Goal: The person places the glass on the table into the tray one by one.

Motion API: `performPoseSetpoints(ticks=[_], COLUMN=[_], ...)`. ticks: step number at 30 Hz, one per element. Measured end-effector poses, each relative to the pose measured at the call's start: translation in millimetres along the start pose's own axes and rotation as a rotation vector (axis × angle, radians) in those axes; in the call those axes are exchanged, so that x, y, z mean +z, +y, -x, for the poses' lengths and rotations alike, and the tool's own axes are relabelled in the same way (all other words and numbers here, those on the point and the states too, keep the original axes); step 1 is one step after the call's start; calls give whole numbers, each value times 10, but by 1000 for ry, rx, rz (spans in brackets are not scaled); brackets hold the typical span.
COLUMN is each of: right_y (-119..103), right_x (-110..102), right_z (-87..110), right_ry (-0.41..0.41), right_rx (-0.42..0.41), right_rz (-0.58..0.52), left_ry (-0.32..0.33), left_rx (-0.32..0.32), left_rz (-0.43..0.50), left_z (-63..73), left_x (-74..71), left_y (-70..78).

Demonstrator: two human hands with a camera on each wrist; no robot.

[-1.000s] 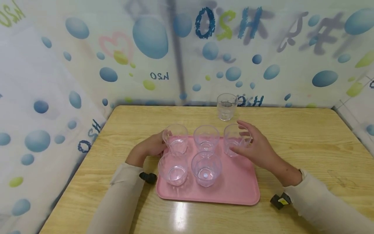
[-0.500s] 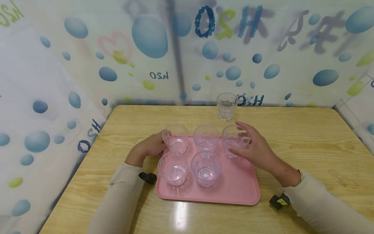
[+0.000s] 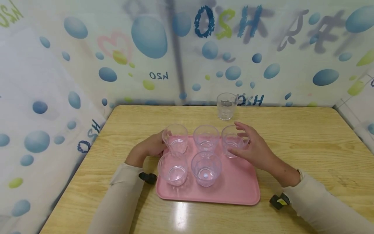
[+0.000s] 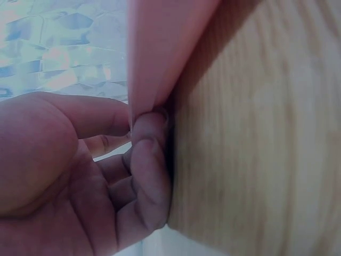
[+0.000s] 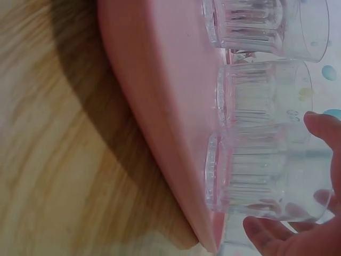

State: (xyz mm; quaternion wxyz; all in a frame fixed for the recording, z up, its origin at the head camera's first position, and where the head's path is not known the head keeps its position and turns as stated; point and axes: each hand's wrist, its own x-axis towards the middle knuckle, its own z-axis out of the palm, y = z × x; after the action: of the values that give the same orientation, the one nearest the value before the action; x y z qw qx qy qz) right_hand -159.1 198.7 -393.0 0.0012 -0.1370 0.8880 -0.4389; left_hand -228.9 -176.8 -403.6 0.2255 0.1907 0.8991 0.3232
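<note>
A pink tray (image 3: pixel 233 188) lies on the wooden table, bearing several clear plastic cups. My left hand (image 3: pixel 152 145) pinches the tray's left side near the back corner. In the left wrist view, curled fingers (image 4: pixel 149 176) go under the rim and the thumb lies on its other face. My right hand (image 3: pixel 257 149) holds the back right cup (image 3: pixel 230 148), thumb on the near side and fingers round the far side. Left of it stand the back middle cup (image 3: pixel 206 139) and back left cup (image 3: pixel 175 138). The front row has a left cup (image 3: pixel 172 172) and a middle cup (image 3: pixel 206 172).
Another clear cup (image 3: pixel 226 109), apparently with liquid in it, stands on the table (image 3: pixel 292 130) behind the tray, close to the patterned wall (image 3: pixel 187 65). The tray's front right part (image 3: pixel 236 178) shows bare pink surface.
My right hand and the back right cup have shifted slightly left and toward me. The left hand, the tray and the other cups look unmoved.
</note>
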Motion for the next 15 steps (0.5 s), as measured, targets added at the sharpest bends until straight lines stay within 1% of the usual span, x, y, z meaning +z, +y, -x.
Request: performPoseSetpoints(ticks=[6, 8, 12, 15], right_y=[-31, -44, -78, -113], right_x=[-76, -118, -218, -304], right_z=[1, -5, -44, -108], right_ry=[-89, -109, -129, -120], right_rx=[61, 62, 41, 41], right_rz=[10, 0, -14, 17], left_ry=[-6, -7, 4, 9], left_rx=[11, 12, 28, 36], left_rz=[11, 12, -15, -26], left_z=[3, 2, -1, -6], left_x=[-1, -1, -3, -2], left_y=[8, 8, -1, -13])
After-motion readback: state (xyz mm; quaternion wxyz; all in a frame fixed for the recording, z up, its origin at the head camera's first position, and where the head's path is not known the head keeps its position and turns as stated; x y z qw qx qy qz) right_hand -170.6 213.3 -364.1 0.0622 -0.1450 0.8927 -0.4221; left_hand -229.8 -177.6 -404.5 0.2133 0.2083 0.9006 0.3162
